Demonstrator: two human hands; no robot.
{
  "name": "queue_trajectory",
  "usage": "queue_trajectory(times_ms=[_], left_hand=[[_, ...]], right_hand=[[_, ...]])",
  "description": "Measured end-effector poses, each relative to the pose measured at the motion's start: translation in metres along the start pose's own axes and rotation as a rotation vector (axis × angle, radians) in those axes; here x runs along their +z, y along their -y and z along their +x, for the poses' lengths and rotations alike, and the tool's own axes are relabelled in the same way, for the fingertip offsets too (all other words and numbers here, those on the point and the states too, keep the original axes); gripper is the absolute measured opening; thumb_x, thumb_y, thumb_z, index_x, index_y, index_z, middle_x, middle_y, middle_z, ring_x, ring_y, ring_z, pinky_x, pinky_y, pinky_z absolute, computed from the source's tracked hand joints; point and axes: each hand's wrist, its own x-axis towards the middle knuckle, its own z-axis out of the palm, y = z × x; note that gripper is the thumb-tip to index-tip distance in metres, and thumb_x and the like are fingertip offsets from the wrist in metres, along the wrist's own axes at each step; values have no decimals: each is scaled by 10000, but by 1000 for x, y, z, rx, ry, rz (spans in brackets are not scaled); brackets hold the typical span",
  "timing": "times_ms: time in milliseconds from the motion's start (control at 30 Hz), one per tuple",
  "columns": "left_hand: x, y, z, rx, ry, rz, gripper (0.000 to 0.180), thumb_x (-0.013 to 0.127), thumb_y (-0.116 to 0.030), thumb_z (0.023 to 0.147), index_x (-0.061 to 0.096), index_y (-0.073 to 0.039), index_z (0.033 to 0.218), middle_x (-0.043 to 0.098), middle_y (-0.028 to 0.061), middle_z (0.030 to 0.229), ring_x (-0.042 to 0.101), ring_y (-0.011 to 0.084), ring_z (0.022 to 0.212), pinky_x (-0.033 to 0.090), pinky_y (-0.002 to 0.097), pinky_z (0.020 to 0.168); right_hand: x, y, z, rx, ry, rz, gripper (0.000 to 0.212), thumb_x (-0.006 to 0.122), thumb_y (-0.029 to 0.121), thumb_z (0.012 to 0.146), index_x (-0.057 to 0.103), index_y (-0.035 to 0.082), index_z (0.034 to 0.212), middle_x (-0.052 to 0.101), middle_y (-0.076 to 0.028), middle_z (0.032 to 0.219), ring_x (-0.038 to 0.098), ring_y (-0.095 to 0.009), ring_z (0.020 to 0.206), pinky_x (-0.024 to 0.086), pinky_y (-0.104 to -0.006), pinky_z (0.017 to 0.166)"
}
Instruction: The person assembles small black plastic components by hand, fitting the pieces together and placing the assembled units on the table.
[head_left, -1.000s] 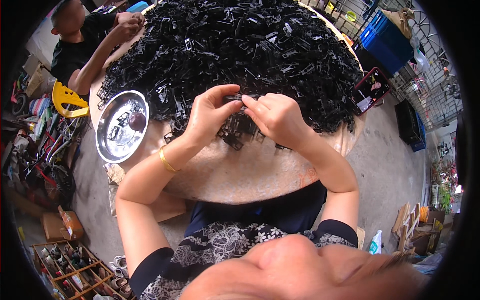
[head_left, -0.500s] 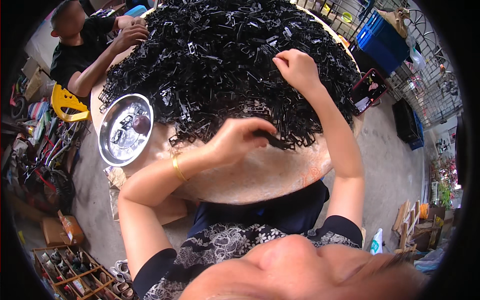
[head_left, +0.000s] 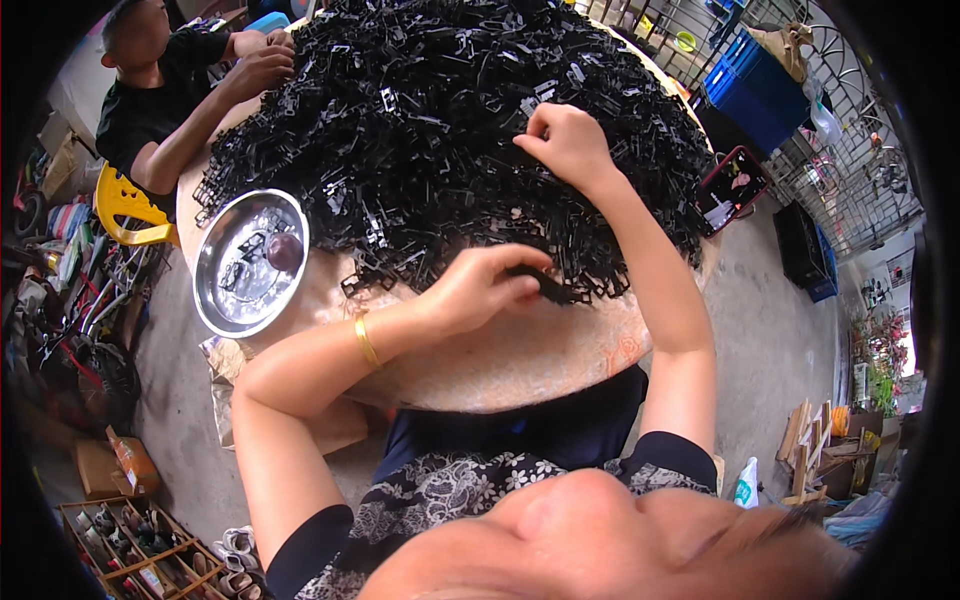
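A large heap of small black plastic pieces [head_left: 450, 130] covers most of a round table [head_left: 520, 360]. My left hand [head_left: 485, 287], with a gold bangle [head_left: 366, 340] on its wrist, is curled low at the heap's near edge. Something black shows between its forefinger and thumb, hard to part from the pieces behind. Over the right part of the heap is my right hand [head_left: 570, 150], its thumb and forefinger drawn into a pinch; whatever is between the tips is too small to make out.
A round metal bowl [head_left: 213, 305] holds a dark round object and a few black pieces at the table's left. Across at upper left, a person [head_left: 150, 110] works at the heap beside a yellow chair [head_left: 125, 205]. A phone [head_left: 735, 190] stands at the right edge, near blue crates [head_left: 755, 90].
My right hand has moved a little left over the heap, its pinch turned more downward. My left hand has shifted slightly and keeps much the same curl. The whole view has shifted a little.
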Motion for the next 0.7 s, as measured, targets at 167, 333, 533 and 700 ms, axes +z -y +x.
queue_trajectory(times_ms=[167, 333, 533, 700], left_hand=[[-14, 8, 11, -8, -284, -446, 306, 412, -47, 945, 448, 49, 1233, 540, 150, 1162, 608, 221, 974, 498, 295, 884], [-23, 6, 15, 2, -470, -546, 328, 372, -86, 964, 404, 59, 1255, 526, 163, 1159, 577, 226, 1039, 481, 313, 934], [-20, 4, 13, 18, -484, -513, 332, 378, -77, 961, 404, 59, 1262, 531, 155, 1158, 570, 223, 1054, 479, 310, 936], [-19, 3, 12, 69, -515, -466, 337, 392, -65, 954, 404, 62, 1266, 531, 156, 1164, 569, 221, 1059, 478, 308, 936]], right_hand=[[-13, 7, -30, 24, -226, 556, 288, 727, 185, 748, 614, 26, 960, 626, -54, 731, 573, -88, 612, 472, -241, 550], [-15, 39, -62, 241, 67, 1119, 191, 657, 112, 824, 621, -14, 963, 641, -48, 775, 593, -78, 591, 491, -192, 526], [9, 48, -72, 112, -137, 920, 140, 662, 75, 795, 602, -13, 886, 639, -46, 738, 583, -54, 621, 465, -196, 547], [14, 49, -73, 117, -185, 910, 134, 668, 82, 791, 597, -8, 859, 629, -41, 731, 555, -52, 604, 455, -207, 537]])
